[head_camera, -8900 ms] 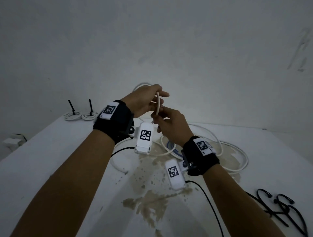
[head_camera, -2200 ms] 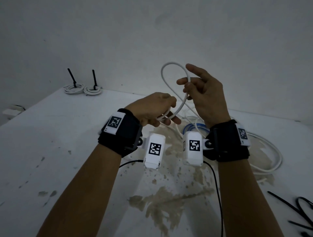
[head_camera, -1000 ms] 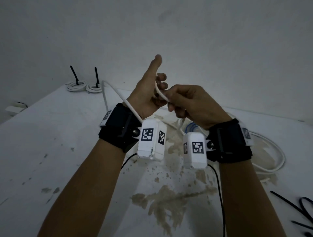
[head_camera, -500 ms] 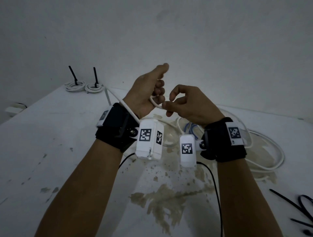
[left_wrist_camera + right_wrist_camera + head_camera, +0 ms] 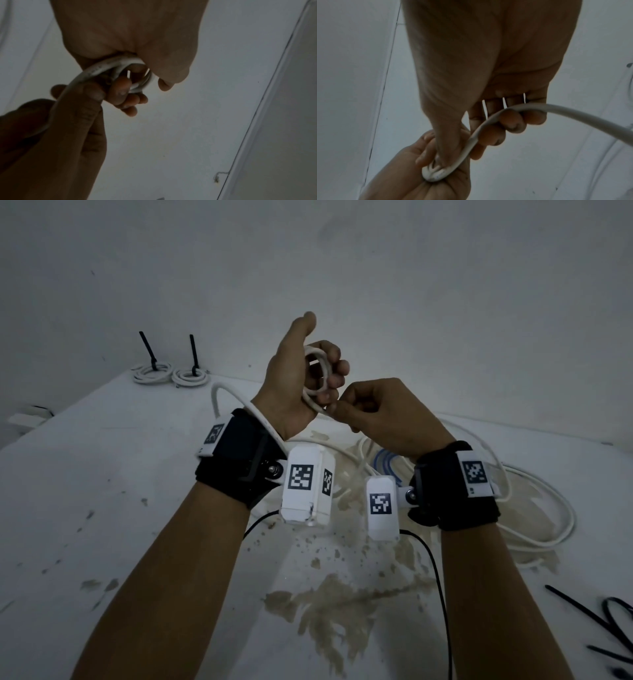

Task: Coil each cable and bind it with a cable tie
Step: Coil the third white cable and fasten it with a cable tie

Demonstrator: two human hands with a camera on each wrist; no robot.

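Person's got both hands up in front of them over the table [image 5: 102, 508], working on a white cable [image 5: 317, 378]. The left hand [image 5: 294, 385] is raised with the thumb sticking up, and its fingers [image 5: 337, 368] are curled through a small coil of that cable, a couple of loops sitting in the palm, so that grip is closed around the coil. The right hand [image 5: 383, 412] sits just beside it, touching, fingers curled with the cable running across them, thumb and forefinger pinching the strand right where it meets the coil. From the right wrist view the cable [image 5: 488, 121] crosses the curled fingertips [image 5: 513, 121] and trails off to the side. One length of it arcs back over the left wristband and drops to the table. The rest of the loose cable lies in big sloppy loops [image 5: 548, 508] on the table behind the right wrist, with a bit of blue cable [image 5: 387, 460] mixed in near the middle. At the far left corner two coiled white bundles [image 5: 171, 373] are sitting side by side, each with a black tie sticking straight up. A few loose black ties [image 5: 596, 621] lie at the near right edge. The tabletop has a big brownish stain [image 5: 335, 604] in the middle.
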